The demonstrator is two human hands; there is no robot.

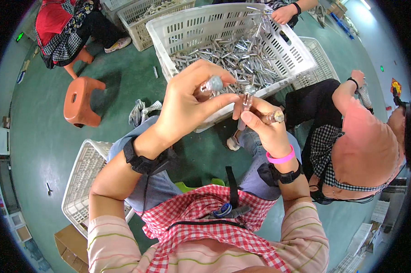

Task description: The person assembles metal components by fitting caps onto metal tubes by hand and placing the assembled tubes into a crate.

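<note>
My left hand is closed round a small shiny cylindrical piece, its rounded grey end showing between the fingers. The thumb and forefinger reach toward a slim shiny tube with a wider grey head and a dark slot. That tube stands nearly upright, pinched by my right hand. A similar piece with a dull yellowish end pokes out between my right fingers. Both hands are above the near edge of a large white slotted crate, heaped with loose shiny metal tubes.
An orange stool stands on the green floor at left. Another white crate is by my left side. A co-worker sits close on my right, and another person's hand holds metal pieces over the crate's far side.
</note>
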